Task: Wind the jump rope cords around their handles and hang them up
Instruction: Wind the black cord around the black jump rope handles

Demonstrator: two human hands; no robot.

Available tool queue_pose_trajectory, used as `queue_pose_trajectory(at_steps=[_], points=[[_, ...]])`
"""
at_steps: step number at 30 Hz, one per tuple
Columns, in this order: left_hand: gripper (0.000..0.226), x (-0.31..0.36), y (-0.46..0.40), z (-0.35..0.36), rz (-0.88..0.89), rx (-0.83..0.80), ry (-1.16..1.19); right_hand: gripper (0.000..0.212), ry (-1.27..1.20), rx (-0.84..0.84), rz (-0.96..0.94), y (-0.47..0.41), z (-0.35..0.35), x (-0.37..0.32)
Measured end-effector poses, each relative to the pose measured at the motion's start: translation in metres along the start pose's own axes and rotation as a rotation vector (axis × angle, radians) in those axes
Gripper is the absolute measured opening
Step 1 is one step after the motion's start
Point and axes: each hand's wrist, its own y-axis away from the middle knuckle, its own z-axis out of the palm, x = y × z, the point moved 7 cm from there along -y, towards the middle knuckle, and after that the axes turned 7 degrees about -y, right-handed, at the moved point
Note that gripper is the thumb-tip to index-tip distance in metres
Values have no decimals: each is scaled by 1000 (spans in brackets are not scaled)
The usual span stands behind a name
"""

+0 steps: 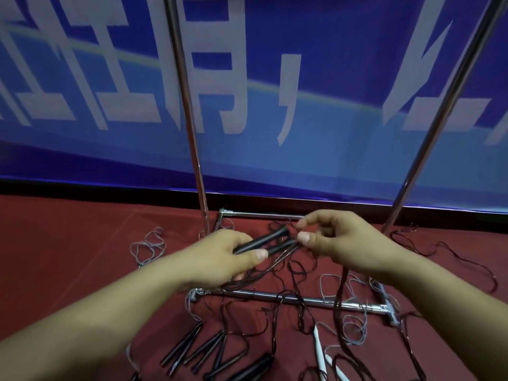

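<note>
My left hand (220, 257) grips a pair of black jump rope handles (264, 240), held side by side and pointing up to the right. Their dark cord (277, 261) trails down from the handle tips. My right hand (341, 243) pinches this cord between thumb and forefinger just beyond the handle tips. A longer length of the dark cord (339, 295) hangs from under my right hand to the floor.
A metal rack with two upright poles (192, 133) and a base frame (291, 298) stands on the red floor. Several black handles (209, 347), white handles (319, 347) and tangled dark and grey cords (148, 246) lie around it. A blue banner (275, 78) hangs behind.
</note>
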Motion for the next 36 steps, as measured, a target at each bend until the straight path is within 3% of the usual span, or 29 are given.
queue_pose_trajectory(at_steps=[5, 9, 13, 16, 21, 23, 26, 32, 36], points=[[26, 13, -5, 15, 47, -123, 86, 33, 139, 99, -41, -2, 1, 5], [28, 13, -11, 13, 38, -98, 153, 57, 23, 54, -27, -5, 12, 3], [21, 11, -11, 9, 34, -58, 260, 45, -23, 72, -17, -5, 14, 3], [23, 7, -9, 8, 21, -51, 312, 51, -116, 97, 58, -6, 12, 10], [34, 2, -10, 10, 35, 12, 207, 45, -259, 85, 120, -4, 21, 16], [28, 1, -11, 10, 34, 46, 223, 40, -278, 74, 143, -4, 22, 17], [21, 4, -12, 11, 33, 77, 263, 53, -286, 68, 176, -5, 21, 19], [17, 8, -11, 21, -15, -37, 339, 61, -303, 66, 209, -9, 24, 28], [17, 5, -11, 15, -36, -60, 229, 53, -164, 68, 161, -10, 13, 22]])
